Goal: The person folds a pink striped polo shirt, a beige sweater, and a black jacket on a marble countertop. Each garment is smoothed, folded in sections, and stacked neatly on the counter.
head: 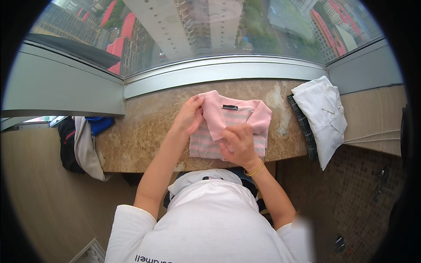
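Observation:
A folded pink-and-grey striped polo shirt (210,149) lies on the marble windowsill in front of me, its pink collar towards the window. My left hand (190,115) pinches the left side of the collar (212,108) near its top fold. At the left collar point, the fingers of my right hand (240,144) grip the fabric, partly covering the shirt's front. The right collar flap (261,116) lies folded down, held by neither hand. A dark label (230,107) shows inside the neck.
On the right end of the marble sill (148,131) rest a folded white shirt (324,115) and a dark checked garment (301,125). Black, beige and blue clothes (84,144) hang over the left end. A window frame (223,70) borders the far side.

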A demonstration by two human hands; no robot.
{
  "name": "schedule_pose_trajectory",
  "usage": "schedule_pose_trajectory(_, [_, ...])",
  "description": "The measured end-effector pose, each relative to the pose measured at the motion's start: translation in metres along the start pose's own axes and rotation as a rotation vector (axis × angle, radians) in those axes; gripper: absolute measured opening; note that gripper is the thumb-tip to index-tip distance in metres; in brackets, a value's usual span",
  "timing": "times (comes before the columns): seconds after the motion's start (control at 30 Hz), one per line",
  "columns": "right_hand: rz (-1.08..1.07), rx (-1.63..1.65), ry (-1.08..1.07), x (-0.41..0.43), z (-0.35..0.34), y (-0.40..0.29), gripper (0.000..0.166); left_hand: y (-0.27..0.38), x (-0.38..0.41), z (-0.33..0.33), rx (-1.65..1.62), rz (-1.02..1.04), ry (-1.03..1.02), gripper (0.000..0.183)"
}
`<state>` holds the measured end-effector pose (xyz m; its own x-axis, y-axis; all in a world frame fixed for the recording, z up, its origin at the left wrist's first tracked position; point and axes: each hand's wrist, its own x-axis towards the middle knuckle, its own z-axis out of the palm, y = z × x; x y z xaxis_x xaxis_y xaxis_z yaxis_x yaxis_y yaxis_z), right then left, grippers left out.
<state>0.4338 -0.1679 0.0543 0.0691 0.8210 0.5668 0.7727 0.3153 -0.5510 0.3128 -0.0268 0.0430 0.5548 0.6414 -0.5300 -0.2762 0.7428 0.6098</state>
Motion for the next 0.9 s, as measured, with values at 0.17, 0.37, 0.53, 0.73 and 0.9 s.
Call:
schedule_pose_trajectory(0.17, [0.314,-0.091,-0.036,0.024,0.007,0.01,0.03,-0.001,0.007,-0.01,0.061,0.014,-0.009,0.026])
schedule_pose_trajectory(0.37, [0.425,-0.057,-0.157,0.014,0.02,0.013,0.028,0.016,0.006,-0.001,1.3,0.864,0.089,0.034])
schedule_pose_trajectory(0.53, [0.346,-0.146,0.096,0.008,0.003,0.01,0.019,0.019,0.0,0.033,1.491,1.051,-0.2,0.025])
schedule_pose_trajectory(0.73, [0.807,-0.031,0.226,-0.018,-0.048,0.068,0.018,-0.041,-0.009,0.059,1.708,0.998,-0.274,0.012])
schedule_pose_trajectory(0.9, [0.786,0.135,0.088,-0.004,-0.045,0.105,0.026,-0.072,-0.002,0.063,1.883,0.967,-0.164,0.019])
